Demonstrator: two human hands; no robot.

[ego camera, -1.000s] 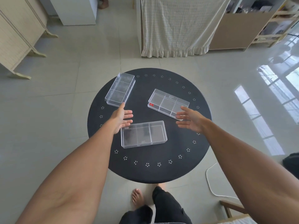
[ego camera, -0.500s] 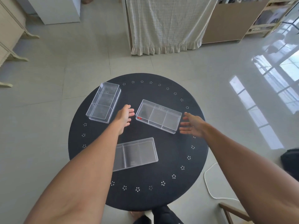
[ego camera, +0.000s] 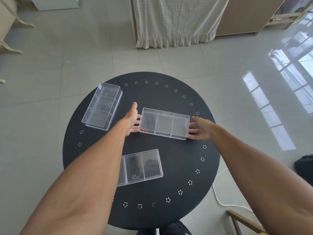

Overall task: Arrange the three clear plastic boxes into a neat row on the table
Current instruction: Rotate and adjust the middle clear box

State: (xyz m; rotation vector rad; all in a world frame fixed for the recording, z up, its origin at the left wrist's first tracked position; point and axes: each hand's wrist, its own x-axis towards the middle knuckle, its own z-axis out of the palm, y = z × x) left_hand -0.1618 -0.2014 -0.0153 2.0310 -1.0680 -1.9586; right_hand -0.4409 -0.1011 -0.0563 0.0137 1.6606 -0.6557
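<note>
Three clear plastic divided boxes lie on a round black table (ego camera: 179, 155). One box (ego camera: 102, 106) sits at the far left, angled lengthwise away from me. A second box (ego camera: 165, 123) with a small red label lies crosswise in the middle. The third box (ego camera: 143, 167) lies nearer me, partly hidden under my left forearm. My left hand (ego camera: 131, 120) is at the middle box's left end, fingers spread and touching it. My right hand (ego camera: 202, 128) is at its right end, fingertips against the wall. Neither hand is closed around the box.
The table stands on a pale tiled floor. A white cable (ego camera: 218, 197) and a wooden chair corner (ego camera: 243, 221) lie at the lower right, with a dark bag (ego camera: 304, 167) at the right edge. Cloth-draped furniture (ego camera: 169, 22) stands beyond the table.
Both hands have moved forward from near the closest box to the two ends of the middle box and now touch it. The view has shifted forward over the table.
</note>
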